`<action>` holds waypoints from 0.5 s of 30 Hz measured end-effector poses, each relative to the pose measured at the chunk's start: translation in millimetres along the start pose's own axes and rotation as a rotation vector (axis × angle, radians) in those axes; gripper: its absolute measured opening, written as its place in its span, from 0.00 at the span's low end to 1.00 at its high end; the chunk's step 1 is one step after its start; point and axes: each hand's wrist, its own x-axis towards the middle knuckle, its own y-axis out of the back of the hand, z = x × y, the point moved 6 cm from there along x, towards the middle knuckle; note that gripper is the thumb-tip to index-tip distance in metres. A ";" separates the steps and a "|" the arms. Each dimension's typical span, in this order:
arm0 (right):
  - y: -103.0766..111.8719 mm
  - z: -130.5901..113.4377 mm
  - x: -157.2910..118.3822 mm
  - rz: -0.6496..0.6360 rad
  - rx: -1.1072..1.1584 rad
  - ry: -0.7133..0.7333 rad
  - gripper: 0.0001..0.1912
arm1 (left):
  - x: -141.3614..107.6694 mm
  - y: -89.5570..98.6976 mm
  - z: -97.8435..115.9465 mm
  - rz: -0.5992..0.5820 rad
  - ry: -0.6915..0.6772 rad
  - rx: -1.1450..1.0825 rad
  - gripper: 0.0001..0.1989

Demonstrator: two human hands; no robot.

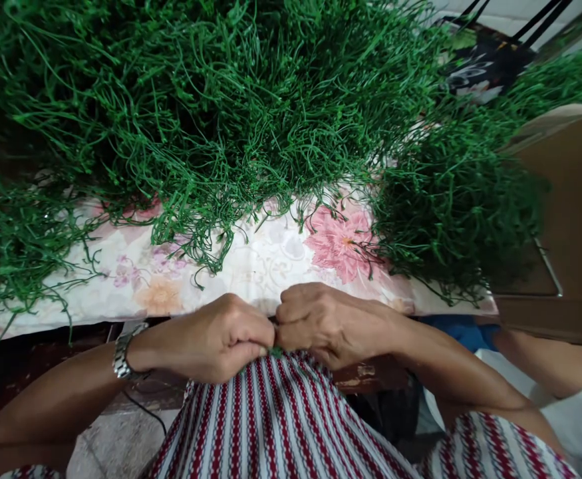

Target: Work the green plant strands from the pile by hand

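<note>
My left hand (221, 338), with a metal-banded watch (127, 352) on the wrist, is closed in a pinch near the table's front edge. Right beside it, my right hand (328, 324) is closed too, its curled fingers meeting my left fingertips. A small bit of a green sprig (275, 351) shows between and below the two hands; the rest is hidden by the fingers. Beyond them, a large heap of thin, curly green sprigs (231, 100) covers most of the table. They look like plastic plant stems, with small knobbed ends.
A floral tablecloth (265, 259) covers the table. Smaller clumps of sprigs lie at left (16, 246) and right (455, 219). A cardboard box (570, 219) stands at the right, near another person's leg (555, 362). A dark patterned bag (490, 56) is at the back right.
</note>
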 end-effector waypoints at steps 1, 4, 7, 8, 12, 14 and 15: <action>-1.1 -5.8 0.5 -0.033 0.000 0.017 0.10 | -2.1 -3.3 4.2 -0.023 -0.016 0.015 0.13; 0.3 -19.0 -5.3 -0.093 0.028 0.041 0.09 | -12.5 -5.6 16.1 -0.049 -0.059 0.044 0.13; 14.2 -16.4 -22.6 0.002 0.063 -0.010 0.10 | -27.0 6.2 21.8 0.006 -0.090 0.010 0.11; 21.5 -10.5 -29.4 0.080 0.057 -0.056 0.11 | -30.3 13.6 19.5 0.067 -0.073 -0.023 0.10; 43.0 17.9 -46.0 0.373 -0.089 -0.244 0.10 | -28.4 39.2 -15.3 0.414 0.231 -0.181 0.09; 48.8 25.0 -45.0 0.530 -0.157 -0.308 0.09 | -19.1 41.6 -29.7 0.540 0.298 -0.291 0.10; 50.5 26.1 -43.2 0.617 -0.180 -0.333 0.09 | -14.0 41.5 -34.8 0.597 0.304 -0.343 0.10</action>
